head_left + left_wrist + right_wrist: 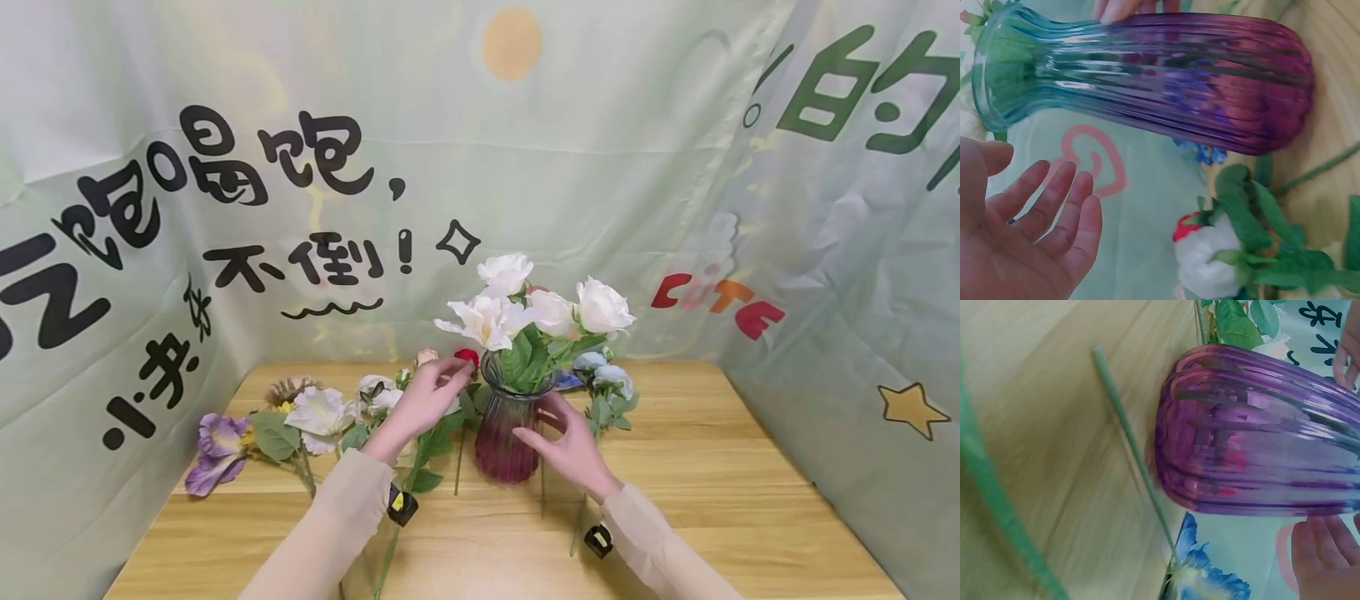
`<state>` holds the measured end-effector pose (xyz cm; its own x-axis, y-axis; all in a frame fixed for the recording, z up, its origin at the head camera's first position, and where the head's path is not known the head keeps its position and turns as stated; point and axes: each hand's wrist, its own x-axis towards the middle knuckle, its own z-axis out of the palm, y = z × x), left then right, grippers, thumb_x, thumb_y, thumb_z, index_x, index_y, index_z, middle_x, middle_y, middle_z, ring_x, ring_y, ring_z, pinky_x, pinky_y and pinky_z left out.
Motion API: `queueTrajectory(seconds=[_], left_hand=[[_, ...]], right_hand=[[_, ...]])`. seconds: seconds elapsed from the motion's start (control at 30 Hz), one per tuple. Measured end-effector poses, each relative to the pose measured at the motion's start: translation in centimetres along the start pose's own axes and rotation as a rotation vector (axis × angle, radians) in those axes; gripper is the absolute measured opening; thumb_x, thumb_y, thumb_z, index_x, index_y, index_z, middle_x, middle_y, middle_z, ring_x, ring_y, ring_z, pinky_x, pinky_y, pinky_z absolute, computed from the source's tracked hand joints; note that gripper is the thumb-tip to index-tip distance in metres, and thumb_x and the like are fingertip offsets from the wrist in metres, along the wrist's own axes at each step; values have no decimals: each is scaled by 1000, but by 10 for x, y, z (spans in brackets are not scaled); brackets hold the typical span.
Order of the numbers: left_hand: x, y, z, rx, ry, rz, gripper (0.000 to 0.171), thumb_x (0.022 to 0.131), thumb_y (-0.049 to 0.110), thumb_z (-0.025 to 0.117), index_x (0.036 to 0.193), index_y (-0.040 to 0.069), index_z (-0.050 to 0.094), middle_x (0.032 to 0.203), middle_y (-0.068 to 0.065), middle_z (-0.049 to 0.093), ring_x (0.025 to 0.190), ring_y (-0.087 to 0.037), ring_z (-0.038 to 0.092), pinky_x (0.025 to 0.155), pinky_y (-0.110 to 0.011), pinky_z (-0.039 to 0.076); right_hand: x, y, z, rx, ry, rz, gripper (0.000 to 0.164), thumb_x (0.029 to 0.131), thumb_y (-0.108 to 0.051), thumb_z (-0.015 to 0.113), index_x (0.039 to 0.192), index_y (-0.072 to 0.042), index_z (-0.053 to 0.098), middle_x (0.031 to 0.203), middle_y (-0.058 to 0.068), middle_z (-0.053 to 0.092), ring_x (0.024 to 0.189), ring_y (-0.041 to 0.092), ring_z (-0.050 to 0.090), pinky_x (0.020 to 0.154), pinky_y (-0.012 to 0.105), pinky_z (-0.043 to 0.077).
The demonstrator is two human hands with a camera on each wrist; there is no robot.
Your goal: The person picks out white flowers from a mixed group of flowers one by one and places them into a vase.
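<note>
A ribbed glass vase, purple-red below and bluish-green towards its flared rim, stands upright on the table. White flowers with green leaves rise from its mouth. My right hand holds the vase from the right, thumb on the near side and fingers towards the back; in the left wrist view some of them show through the glass. Left of the rim, my left hand has loosely bent fingers, apart from the vase and with nothing in them in the left wrist view. A red flower lies behind its fingertips.
Left of the vase lie a purple flower, a white flower and several other stems on the wooden table. Pale blue flowers and a blue flower lie to the right. Printed cloth hangs around the table.
</note>
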<state>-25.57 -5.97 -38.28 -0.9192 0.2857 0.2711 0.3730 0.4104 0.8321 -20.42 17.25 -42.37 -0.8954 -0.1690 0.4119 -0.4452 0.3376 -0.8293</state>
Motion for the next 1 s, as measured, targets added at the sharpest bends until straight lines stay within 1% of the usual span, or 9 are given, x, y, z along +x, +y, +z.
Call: queueTrajectory(seconds=[0.03,0.17,0.27,0.4,0.53,0.63,0.77,0.87,1.0], left_hand=[[-3,-3,-1,4,0,-3,36,99,31,49,121,4,61,112,-8,65,94,-24,64,82,-40,52],[-14,-15,-7,19,7,-45,30,98,28,52,120,9,61,112,-5,65,91,-19,63,81,-39,52],[-21,-23,-13,37,16,-60,25,97,26,55,117,14,62,109,-3,65,90,-19,62,80,-40,51],[-30,-31,-21,65,13,-66,19,96,21,56,112,14,64,105,-7,66,88,-21,62,79,-40,50],[-40,-36,-29,136,18,-105,14,94,19,57,106,15,65,99,-3,66,85,-17,61,78,-39,51],[-50,-39,-33,205,12,-112,9,93,18,59,100,16,65,94,0,65,81,-13,60,77,-38,51],[-62,-45,-35,303,-35,-108,5,91,17,60,94,17,63,88,3,64,76,-10,58,74,-36,51],[-73,-48,-36,367,-93,-108,4,89,16,60,93,17,63,84,6,62,69,-9,55,65,-33,49],[-86,-48,-35,349,-195,-110,7,89,15,61,94,11,62,82,2,60,60,-11,51,55,-30,46]], right_hand=[[-1,0,-1,-3,-3,3,57,79,-14,76,129,-2,50,124,17,57,113,35,54,95,50,46],[-4,1,-4,3,-3,33,57,80,-14,76,129,0,49,124,20,56,114,35,54,96,51,44],[-8,2,-6,13,-4,27,59,80,-12,75,130,2,48,125,22,55,114,37,53,95,52,45],[-15,7,-7,3,-3,5,57,80,-10,75,129,3,49,125,23,56,111,38,55,92,53,46],[-19,11,-7,-2,-1,-7,54,81,-10,74,128,3,50,122,21,58,109,38,56,91,54,47],[-20,13,-7,3,-4,-8,54,82,-10,73,128,4,49,123,23,57,110,39,55,91,54,46],[-18,13,-7,-4,-15,-2,58,83,-12,73,131,5,46,126,24,54,111,40,54,93,53,46],[-16,12,-6,3,-11,8,60,82,-13,73,132,4,45,128,25,53,112,40,54,93,53,46],[-13,12,-3,21,-11,9,60,81,-10,74,132,4,45,126,26,54,112,40,54,93,54,45]])
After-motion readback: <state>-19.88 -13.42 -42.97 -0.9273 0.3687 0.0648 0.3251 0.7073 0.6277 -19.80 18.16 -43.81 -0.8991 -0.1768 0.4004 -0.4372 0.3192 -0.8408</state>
